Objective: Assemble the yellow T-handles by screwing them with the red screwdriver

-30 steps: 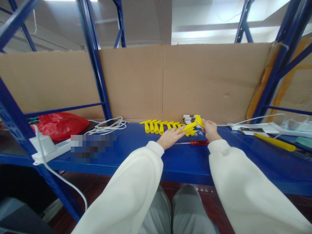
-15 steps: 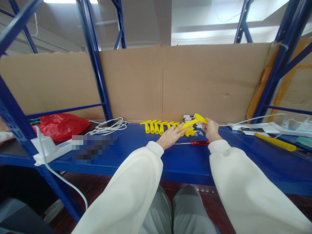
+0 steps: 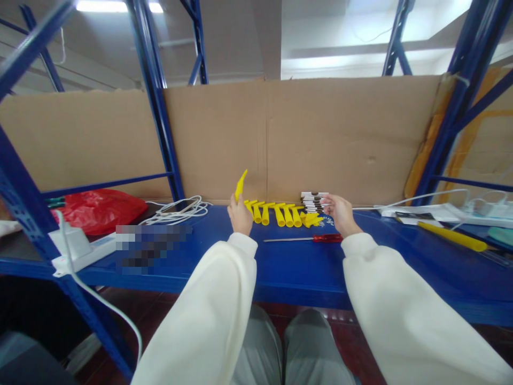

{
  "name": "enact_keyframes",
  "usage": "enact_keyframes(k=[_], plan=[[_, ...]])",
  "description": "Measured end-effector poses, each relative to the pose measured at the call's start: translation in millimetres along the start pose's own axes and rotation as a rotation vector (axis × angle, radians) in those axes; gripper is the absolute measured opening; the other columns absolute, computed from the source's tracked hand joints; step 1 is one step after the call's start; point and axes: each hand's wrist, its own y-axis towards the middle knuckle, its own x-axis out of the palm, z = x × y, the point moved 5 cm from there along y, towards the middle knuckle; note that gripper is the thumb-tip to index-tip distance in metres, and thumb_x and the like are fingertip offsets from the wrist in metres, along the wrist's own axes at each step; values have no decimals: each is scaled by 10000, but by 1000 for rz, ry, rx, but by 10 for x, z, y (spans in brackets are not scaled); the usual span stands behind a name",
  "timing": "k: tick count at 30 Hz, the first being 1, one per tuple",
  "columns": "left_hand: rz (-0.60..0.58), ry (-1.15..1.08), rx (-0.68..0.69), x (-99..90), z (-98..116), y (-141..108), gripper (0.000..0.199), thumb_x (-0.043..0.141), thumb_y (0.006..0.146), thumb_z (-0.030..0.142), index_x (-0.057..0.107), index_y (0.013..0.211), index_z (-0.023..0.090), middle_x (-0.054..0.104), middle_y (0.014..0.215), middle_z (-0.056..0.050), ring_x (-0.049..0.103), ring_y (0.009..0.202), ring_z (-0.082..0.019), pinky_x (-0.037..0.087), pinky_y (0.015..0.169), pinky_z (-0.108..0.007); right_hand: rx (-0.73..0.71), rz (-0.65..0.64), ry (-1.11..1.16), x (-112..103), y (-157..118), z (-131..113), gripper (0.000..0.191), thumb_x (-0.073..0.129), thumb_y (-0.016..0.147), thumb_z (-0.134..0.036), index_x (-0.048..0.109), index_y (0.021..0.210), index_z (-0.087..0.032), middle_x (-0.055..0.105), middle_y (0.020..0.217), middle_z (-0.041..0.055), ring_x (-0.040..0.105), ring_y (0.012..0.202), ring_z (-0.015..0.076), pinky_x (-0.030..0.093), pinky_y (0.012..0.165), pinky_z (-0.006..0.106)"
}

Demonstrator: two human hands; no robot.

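My left hand is closed on a yellow T-shaped plastic handle, tilted up above the left end of a row. That row holds several like yellow handles lying side by side. My right hand has its fingers apart, by the right edge of a stack of small white-and-dark boxes; whether they touch it is hard to tell. In front of the stack are small yellow pieces and tiny metal parts. A screwdriver with a red handle lies nearer me.
The blue shelf is backed by cardboard. On the left are a coiled white cable, a red plastic bag and a white power strip. A yellow tool lies at right.
My left hand has carried the yellow handle leftward to the row's end. My right hand has let go of it and sits by the box stack.
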Motion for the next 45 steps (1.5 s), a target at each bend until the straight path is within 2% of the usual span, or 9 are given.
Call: enact_keyframes(k=[4, 8, 12, 17, 21, 27, 32, 39, 45], plan=[[-107, 77, -136, 103, -187, -21, 542, 384, 874, 42, 629, 1327, 212, 549, 1451, -146, 568, 1249, -295, 470, 1032, -443, -12, -26, 9, 27, -11, -8, 57, 647, 664, -201, 652, 632, -154, 635, 541, 17, 450, 383, 66, 336, 375, 193], [-231, 112, -108, 231, -244, -30, 469, 475, 868, 89, 673, 1250, 276, 618, 1379, -111, 560, 1256, -287, 460, 1042, -454, -19, -45, 5, 30, -8, -7, 78, 683, 657, -229, 648, 635, -162, 622, 527, 6, 454, 393, 69, 332, 368, 188], [-273, 104, -89, 260, -254, -7, 439, 495, 862, 113, 675, 1241, 242, 663, 1306, -134, 541, 1304, -272, 441, 1070, -415, -10, -40, -1, 32, -15, -7, 98, 694, 687, -237, 643, 646, -164, 615, 518, 2, 456, 393, 69, 332, 369, 181], [-358, 137, -191, 270, -309, 7, 361, 494, 843, 98, 716, 1125, 131, 661, 1266, -219, 599, 1242, -319, 454, 1030, -393, -4, -34, 8, 41, -31, -14, 103, 708, 692, -208, 645, 640, -144, 609, 511, 15, 458, 385, 66, 326, 379, 183], [-357, 114, -261, 260, -329, -5, 356, 493, 843, 104, 705, 1128, 107, 608, 1347, -234, 588, 1256, -315, 452, 1018, -382, 4, -28, 2, 41, -41, -14, 101, 690, 701, -209, 645, 630, -153, 599, 492, 5, 454, 386, 70, 323, 374, 181], [-235, 133, -410, 207, -391, -59, 343, 495, 845, 207, 700, 1113, 145, 658, 1245, -241, 558, 1241, -400, 402, 1002, -589, 9, -26, -14, 45, -62, -17, 125, 687, 715, -200, 631, 616, -148, 594, 493, 5, 457, 381, 65, 318, 382, 177], [-323, 141, -392, 244, -398, -50, 357, 495, 830, 195, 678, 1136, 178, 672, 1251, -224, 569, 1251, -380, 361, 1037, -608, 13, -36, -11, 47, -64, -11, 124, 697, 713, -201, 632, 619, -153, 597, 494, 7, 458, 390, 70, 318, 378, 177], [-334, 109, -389, 260, -416, -1, 352, 508, 816, 174, 651, 1135, 217, 671, 1294, -179, 541, 1304, -344, 325, 1079, -619, 8, -44, -10, 41, -61, -11, 116, 681, 715, -177, 637, 610, -155, 592, 498, 4, 455, 393, 71, 321, 370, 179], [-367, 99, -354, 246, -406, 30, 371, 495, 863, 263, 662, 1194, 265, 651, 1343, -139, 532, 1301, -366, 314, 1078, -643, 15, -36, -4, 46, -64, -6, 102, 657, 708, -158, 643, 608, -155, 591, 494, 2, 459, 399, 76, 322, 367, 179]])
